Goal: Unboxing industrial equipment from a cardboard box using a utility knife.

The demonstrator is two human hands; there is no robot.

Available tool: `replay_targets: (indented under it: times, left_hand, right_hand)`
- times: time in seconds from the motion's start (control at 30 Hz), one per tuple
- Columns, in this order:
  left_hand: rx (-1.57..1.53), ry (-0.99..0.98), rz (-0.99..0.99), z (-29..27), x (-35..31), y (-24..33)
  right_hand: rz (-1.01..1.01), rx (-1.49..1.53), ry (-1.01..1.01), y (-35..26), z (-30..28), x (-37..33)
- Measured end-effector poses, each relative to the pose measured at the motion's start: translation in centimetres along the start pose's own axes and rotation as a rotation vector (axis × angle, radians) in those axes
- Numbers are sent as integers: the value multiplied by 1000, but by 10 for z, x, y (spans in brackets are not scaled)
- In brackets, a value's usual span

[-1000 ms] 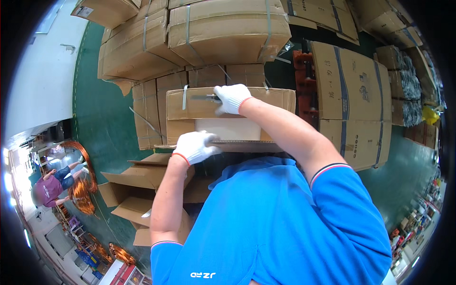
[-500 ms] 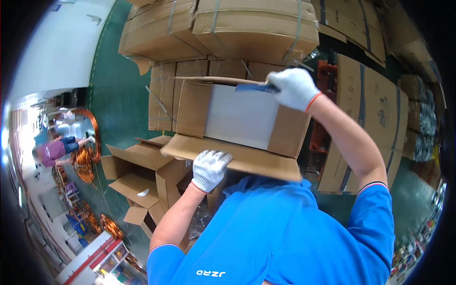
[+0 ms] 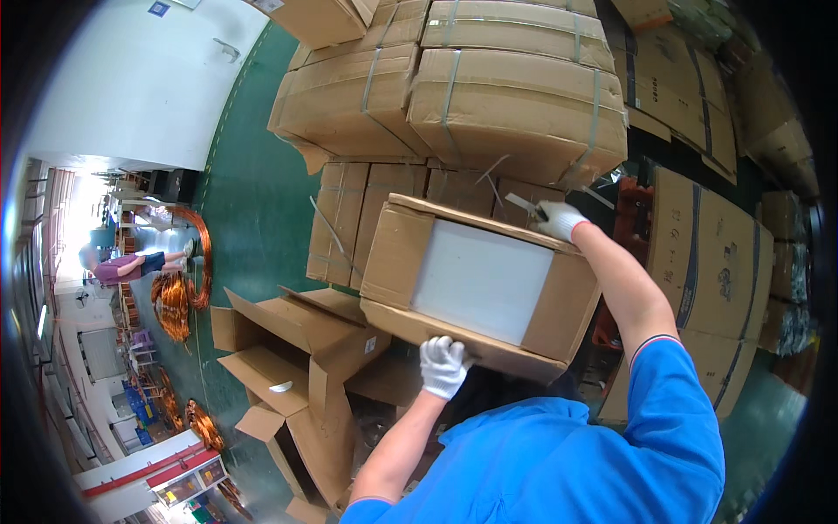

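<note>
In front of me is an opened cardboard box [image 3: 393,253] whose side flaps lie beside a white flat panel [image 3: 480,275]. My left hand [image 3: 443,367], in a white knit glove, closes its fingers on the box's near long flap [image 3: 497,351], which hangs outward. Beyond the box's far edge, my right hand [image 3: 559,220], gloved likewise, is wrapped round a knife. Its blade [image 3: 521,203] shows as a pale strip pointing left; the handle is mostly hidden by the glove.
Strapped cartons [image 3: 515,105] are stacked beyond the box. Open cardboard boxes [image 3: 305,349] lie at left on the green floor [image 3: 253,175]. A large flat carton [image 3: 707,253] stands at right. Farther left are copper coils [image 3: 172,306] and another person [image 3: 122,266].
My right hand has moved the knife from over the panel to the box's far edge. The near flap has swung down with my left hand on it. The view has shifted.
</note>
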State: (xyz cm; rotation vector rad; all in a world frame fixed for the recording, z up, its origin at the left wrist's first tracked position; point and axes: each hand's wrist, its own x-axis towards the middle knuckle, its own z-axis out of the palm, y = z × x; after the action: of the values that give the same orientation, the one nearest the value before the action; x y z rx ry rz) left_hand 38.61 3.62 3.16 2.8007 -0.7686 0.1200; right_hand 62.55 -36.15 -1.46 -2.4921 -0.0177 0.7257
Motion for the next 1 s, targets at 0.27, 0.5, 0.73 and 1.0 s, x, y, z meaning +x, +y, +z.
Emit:
replay_targets:
  times: [0.27, 0.5, 0.73, 1.0]
  left_hand:
    - [-181, 37, 22, -17, 11, -14]
    - [-129, 27, 67, -75, 84, -100]
    - [175, -423, -161, -54, 167, -141]
    - [-119, -187, -178, -93, 171, -145]
  right_hand:
    - [48, -139, 283, -30, -26, -25]
    - [-110, -391, 880, -71, -34, -119]
    - [454, -94, 508, -154, 61, -179]
    - [595, -209, 399, -170, 73, -182]
